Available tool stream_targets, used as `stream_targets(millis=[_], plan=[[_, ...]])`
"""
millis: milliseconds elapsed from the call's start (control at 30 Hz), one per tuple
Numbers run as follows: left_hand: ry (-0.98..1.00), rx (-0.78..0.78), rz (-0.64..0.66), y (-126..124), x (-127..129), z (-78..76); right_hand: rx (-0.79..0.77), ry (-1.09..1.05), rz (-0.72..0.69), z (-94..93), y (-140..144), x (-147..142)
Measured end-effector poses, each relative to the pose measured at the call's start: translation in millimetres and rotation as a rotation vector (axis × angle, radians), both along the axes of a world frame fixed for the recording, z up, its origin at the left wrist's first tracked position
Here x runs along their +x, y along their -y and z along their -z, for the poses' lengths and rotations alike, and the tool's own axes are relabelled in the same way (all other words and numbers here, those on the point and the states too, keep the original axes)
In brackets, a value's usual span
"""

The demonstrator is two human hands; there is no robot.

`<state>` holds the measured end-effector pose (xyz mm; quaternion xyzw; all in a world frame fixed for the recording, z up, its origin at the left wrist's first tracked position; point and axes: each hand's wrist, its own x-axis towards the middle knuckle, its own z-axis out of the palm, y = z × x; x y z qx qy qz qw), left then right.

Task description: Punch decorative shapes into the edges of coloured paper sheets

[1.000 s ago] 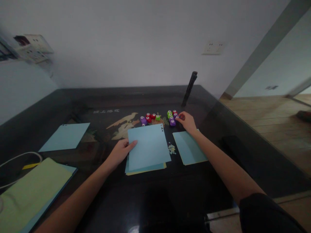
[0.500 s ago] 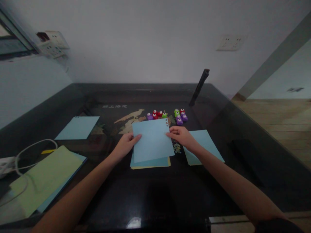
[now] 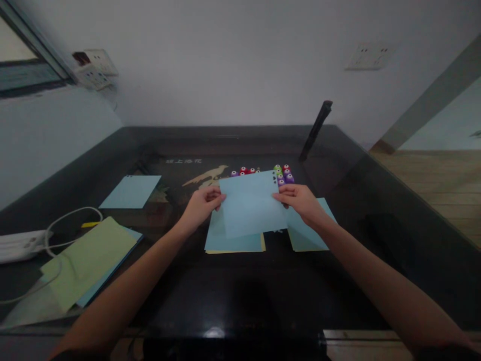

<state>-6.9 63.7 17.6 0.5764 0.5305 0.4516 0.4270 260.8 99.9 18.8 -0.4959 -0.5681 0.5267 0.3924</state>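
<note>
Between my two hands is a light blue sheet of paper (image 3: 252,205) with several small punched holes at its top right corner. My left hand (image 3: 206,204) pinches its left edge, and my right hand (image 3: 298,199) pinches the right edge just below the holes. The sheet is tilted and partly covers a stack of blue and yellow paper (image 3: 235,243) on the table. Under my right wrist another paper pile (image 3: 306,236) shows in part. Small round red and purple pieces with eye-like dots (image 3: 287,175) sit behind the sheet, some hidden by it.
A blue sheet with holes (image 3: 131,192) lies at the left. Nearer on that side are green and blue papers (image 3: 93,260), a white cable (image 3: 48,240) and a white power strip (image 3: 20,245). A dark upright stick (image 3: 316,130) stands at the back right of the black table (image 3: 225,296).
Both hands have carried the blue sheet to the right and slightly away, uncovering more of the stack beneath. The camera view has shifted a little too.
</note>
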Motion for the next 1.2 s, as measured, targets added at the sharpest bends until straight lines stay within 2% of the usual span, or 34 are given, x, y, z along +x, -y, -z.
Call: stream_targets(millis=[133,300,400,533,700,800,1000,1200], plan=[[0.018,0.025,0.069,-16.6,26.6,-10.7,0.064,-0.037,0.150,-10.7,-0.7,24.6],[-0.051,0.116,0.139,-51.6,84.0,-20.0,0.067,-0.015,0.337,-19.9,3.6,75.6],[-0.131,0.135,0.188,-66.6,119.5,-17.3,0.019,0.047,0.369,-16.2,8.8,109.9],[-0.245,0.150,0.287,-70.2,150.6,-2.6,-0.069,0.170,0.329,-0.5,17.5,143.4],[-0.451,0.157,0.328,-62.9,162.5,21.8,-0.053,0.296,0.306,23.2,25.1,155.3],[-0.560,0.150,0.321,-58.5,162.2,28.2,-0.028,0.367,0.248,33.1,25.4,157.3],[-0.707,0.121,0.352,-52.4,161.1,20.3,0.024,0.493,0.171,43.0,23.6,161.1],[-0.819,0.095,0.369,-52.1,162.1,17.1,0.063,0.589,0.159,41.7,24.3,155.6]])
